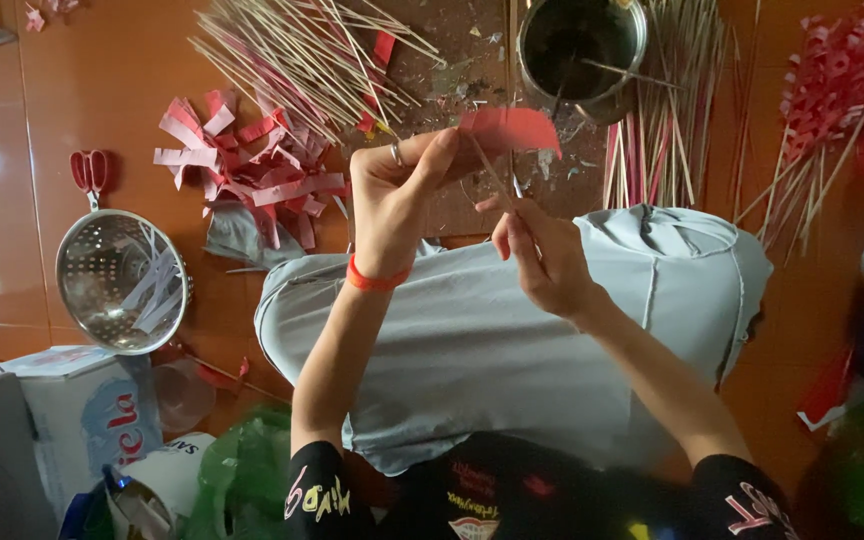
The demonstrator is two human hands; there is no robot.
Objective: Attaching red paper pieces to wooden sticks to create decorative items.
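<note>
I see the red paper strip (510, 130) held up over the lap, pinched at its left end by the left hand (392, 205). The strip's long axis runs roughly level, left to right, and it curves a little downward at its free right end. Just below it, the thin bamboo stick (492, 172) slants from the strip's underside down and right into the right hand (542, 255), so stick and paper meet at an angle, touching or very nearly so; I cannot tell which.

The left hand is the nearer of the 2 to the paper: thumb and forefinger are closed narrow on it, the other fingers curled, a ring on 1 finger and a red band on the wrist. The right hand sits lower and right of the strip, fingers closed narrow around the stick's lower part.

Beyond the hands, on the floor, lie a heap of cut pink paper strips (247, 170), a spread of bare sticks (302, 50) and a dark metal pot (582, 45). A metal colander (117, 280) with red handles sits well apart to the left, and finished red-topped sticks (832, 90) lie far right.
</note>
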